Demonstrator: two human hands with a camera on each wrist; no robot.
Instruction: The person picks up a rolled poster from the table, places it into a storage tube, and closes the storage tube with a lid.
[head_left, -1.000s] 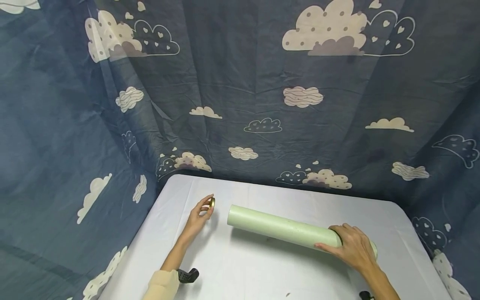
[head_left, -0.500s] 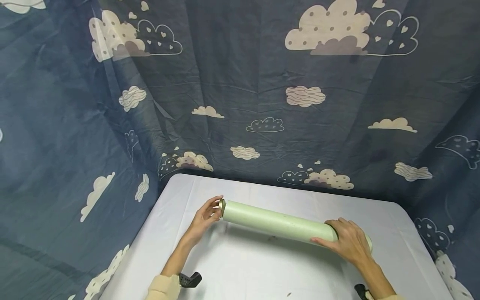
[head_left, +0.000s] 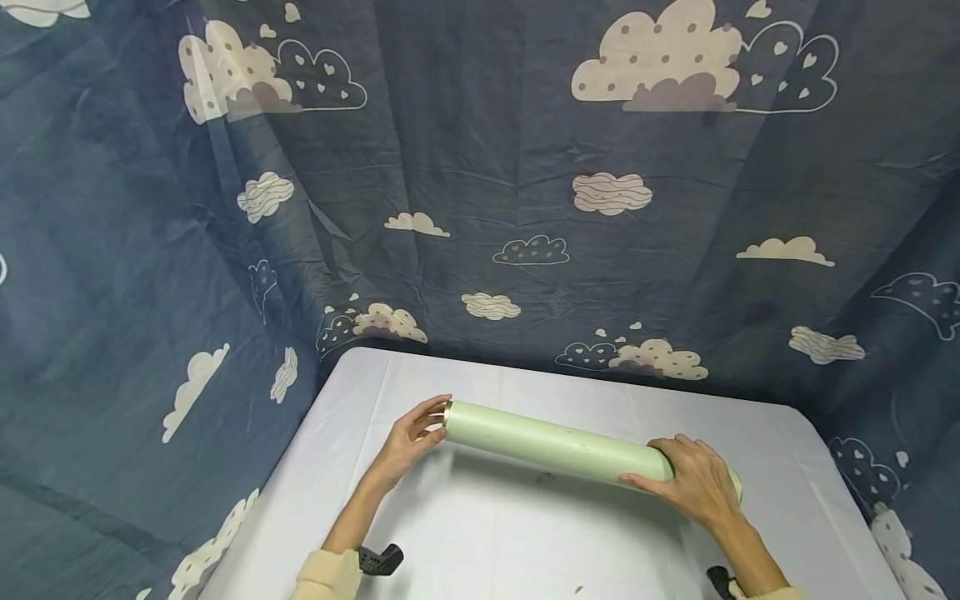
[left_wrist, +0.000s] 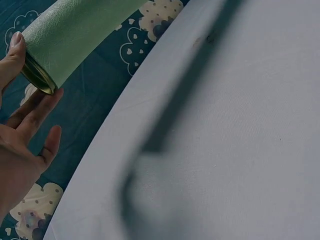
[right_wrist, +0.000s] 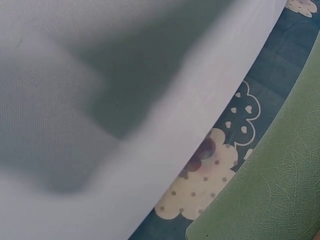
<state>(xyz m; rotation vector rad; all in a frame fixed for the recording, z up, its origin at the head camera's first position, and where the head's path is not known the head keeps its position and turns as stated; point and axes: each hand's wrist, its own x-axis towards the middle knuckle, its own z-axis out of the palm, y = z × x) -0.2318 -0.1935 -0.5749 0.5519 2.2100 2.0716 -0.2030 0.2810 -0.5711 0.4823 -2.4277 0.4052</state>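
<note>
A long pale green tube (head_left: 555, 442) with a finely creased surface is held above the white table, its left end slightly farther back. My right hand (head_left: 701, 483) grips it near the right end, thumb in front and fingers over the top. At the left end, my left hand (head_left: 408, 437) holds a gold-coloured round lid (head_left: 447, 414) against the opening. The left wrist view shows the lid's gold rim (left_wrist: 37, 75) sitting at the tube's mouth, thumb and fingertips around its edge. In the right wrist view only the green tube's side (right_wrist: 270, 200) shows; the right hand is nearly all out of frame.
A white cloth covers the table (head_left: 487, 533), where the tube casts a long shadow. Dark blue curtains (head_left: 450, 167) with cloud prints hang behind and at both sides. Black camera mounts (head_left: 380, 560) sit at the wrists. A small dark speck (head_left: 578, 588) lies near the front.
My left hand has brought the lid rightward from apart to the tube's left end, and its rim now sits closer against it. The right hand has shifted the tube slightly left.
</note>
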